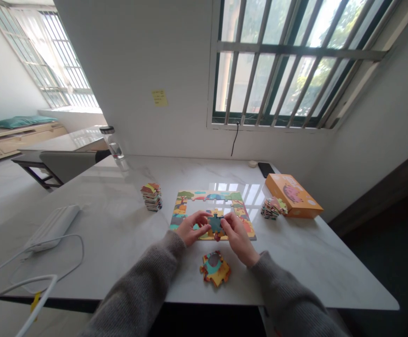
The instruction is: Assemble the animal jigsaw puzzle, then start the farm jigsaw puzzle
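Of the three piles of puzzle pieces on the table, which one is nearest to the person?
The front pile, between the two grey sleeves. The left stack and the right stack, which is beside the orange box, both stand farther back.

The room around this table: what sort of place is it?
Probably a room in a home, or perhaps a small office. There's a barred window, what looks like a green cushion on a low wooden unit, and a jigsaw puzzle on the marble-patterned table.
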A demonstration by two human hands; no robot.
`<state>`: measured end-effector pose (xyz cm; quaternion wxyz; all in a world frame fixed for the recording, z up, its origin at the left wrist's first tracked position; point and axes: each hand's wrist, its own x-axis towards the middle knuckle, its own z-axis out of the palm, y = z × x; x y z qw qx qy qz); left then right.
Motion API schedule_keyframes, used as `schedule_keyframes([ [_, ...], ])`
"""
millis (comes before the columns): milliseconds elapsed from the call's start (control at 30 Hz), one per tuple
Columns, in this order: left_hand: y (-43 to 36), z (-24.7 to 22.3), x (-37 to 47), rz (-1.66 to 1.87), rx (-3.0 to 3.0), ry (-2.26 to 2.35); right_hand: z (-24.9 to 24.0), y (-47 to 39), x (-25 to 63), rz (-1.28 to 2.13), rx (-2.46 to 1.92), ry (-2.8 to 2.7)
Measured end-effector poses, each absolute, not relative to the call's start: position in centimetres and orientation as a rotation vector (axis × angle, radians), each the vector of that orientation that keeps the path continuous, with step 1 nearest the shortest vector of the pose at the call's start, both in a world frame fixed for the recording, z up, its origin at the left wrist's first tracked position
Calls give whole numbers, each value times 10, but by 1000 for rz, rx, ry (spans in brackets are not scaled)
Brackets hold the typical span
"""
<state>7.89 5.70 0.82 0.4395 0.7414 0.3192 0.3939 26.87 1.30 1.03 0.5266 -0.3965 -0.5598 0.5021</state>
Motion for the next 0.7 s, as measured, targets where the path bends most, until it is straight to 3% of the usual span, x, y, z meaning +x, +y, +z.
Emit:
schedule_keyframes([
  [267,70,-3,76,1068,1514,781,6,10,276,436,-1044,-1810],
  [700,70,-1,73,1011,1465,727,7,11,286,348,-983,-2022],
])
